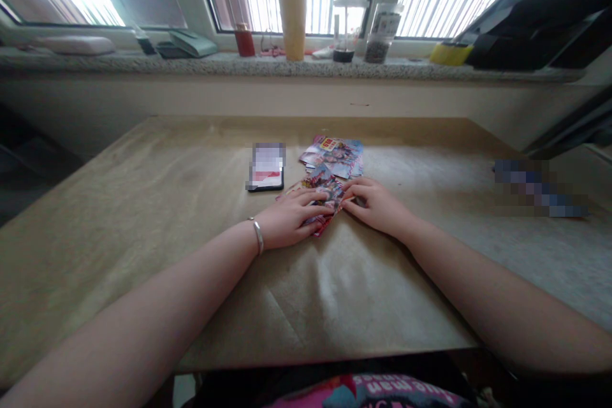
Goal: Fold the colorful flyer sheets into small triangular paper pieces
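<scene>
A colourful printed paper [322,180] with red striped edges lies at an angle on the table, partly hidden beneath my fingers. My left hand [289,217], with a silver bangle at the wrist, rests flat on it with the fingers spread. At the paper's right edge my right hand [375,204] has its fingertips pinched together on the rim. Just behind, a loose pile of similar printed papers [338,156] is fanned out, close to the paper under my hands.
A phone-like device [266,167], its screen blurred, lies left of the pile. A blurred flat strip [540,188] is at the table's right. The windowsill [229,67] holds a tall cup [292,6], a red jar [244,40], a clear container [382,32] and a black bag [530,25].
</scene>
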